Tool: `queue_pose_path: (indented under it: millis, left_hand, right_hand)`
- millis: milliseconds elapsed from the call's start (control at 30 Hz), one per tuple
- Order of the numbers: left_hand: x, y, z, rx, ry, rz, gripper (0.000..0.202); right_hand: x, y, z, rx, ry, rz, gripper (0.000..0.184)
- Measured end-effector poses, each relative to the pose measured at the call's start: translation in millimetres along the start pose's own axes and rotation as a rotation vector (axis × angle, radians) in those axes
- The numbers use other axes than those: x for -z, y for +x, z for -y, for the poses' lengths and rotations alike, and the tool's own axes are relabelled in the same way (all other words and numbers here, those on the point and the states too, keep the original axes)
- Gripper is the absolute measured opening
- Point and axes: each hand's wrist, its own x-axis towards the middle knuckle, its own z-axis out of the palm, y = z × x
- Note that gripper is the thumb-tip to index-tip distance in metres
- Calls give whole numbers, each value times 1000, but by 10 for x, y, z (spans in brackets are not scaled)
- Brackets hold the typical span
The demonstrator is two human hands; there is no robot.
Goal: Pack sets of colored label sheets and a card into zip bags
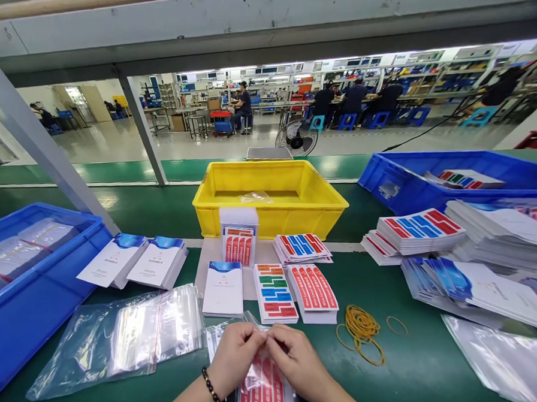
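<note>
Together, the thumbs and forefingers of our left hand (234, 356) and right hand (297, 355) pinch the top of a clear bag (256, 378); inside it, toward us, we see red-striped sheets (266, 400); beyond lies a multicoloured stack (276, 293); rubber bands (361, 323) sit rightward; farther back, a yellow bin (296, 221).

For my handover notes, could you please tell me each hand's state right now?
Left hand: closed, pinching the clear bag with red-striped cards showing through.
Right hand: closed, pinching the same clear bag.
</note>
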Motion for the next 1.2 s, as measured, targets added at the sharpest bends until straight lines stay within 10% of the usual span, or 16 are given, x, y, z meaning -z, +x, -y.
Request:
queue_pose_path:
  millis: [333, 567, 700, 800, 967, 1200]
  left_hand:
    - [-15, -62, -28, 29, 151, 40, 32]
    - [152, 34, -15, 124, -43, -4, 33]
    - [267, -39, -110, -259, 106, -96, 21]
    - [319, -80, -160, -454, 315, 85, 15]
    - [376, -93, -169, -250, 520, 165, 12]
    - [342, -155, -131, -229, 358, 396, 17]
  right_hand:
    - [15, 5, -51, 158, -394, -258, 26]
    - [-4, -50, 18, 352, -315, -109, 17]
    - [113, -16, -15, 215, -134, 15, 23]
    - [284, 12, -19, 123, 16, 183, 23]
    - [509, 30, -5, 29, 48, 355, 26]
    - [221, 355, 162, 268, -133, 174, 23]
